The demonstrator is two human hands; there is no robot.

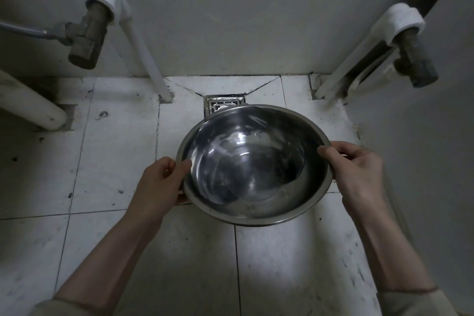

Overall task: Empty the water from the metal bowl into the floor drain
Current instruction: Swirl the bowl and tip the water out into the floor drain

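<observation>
we hold the metal bowl (254,164) in both hands above the tiled floor (115,149). its far rim hangs over the near edge of the floor drain (223,105), which is set against the wall between two white pipes. our left hand (159,182) grips the left side of the rim, thumb hooked over the inner lip and fingers curled underneath. our right hand (356,169) pinches the right side the same way, thumb on top and the other fingers below.

as we judge it, the carrying is done and the bowl is lined up with the drain, but the pour itself is not finished — perhaps not begun. no stream shows off the far rim, and the part of the grate we can see past the bowl gives no sign of running water. what is left is to tip the far edge down over the grate until the bowl runs dry.

the bowl is wide, round and shallow, of thin polished steel with a narrow rolled rim. its inside is dark and glossy, crossed by bright reflections and pale, cloudy streaks. a curved line low on the wall may be the edge of a shallow pool of water — we cannot tell how much is in there.
</observation>
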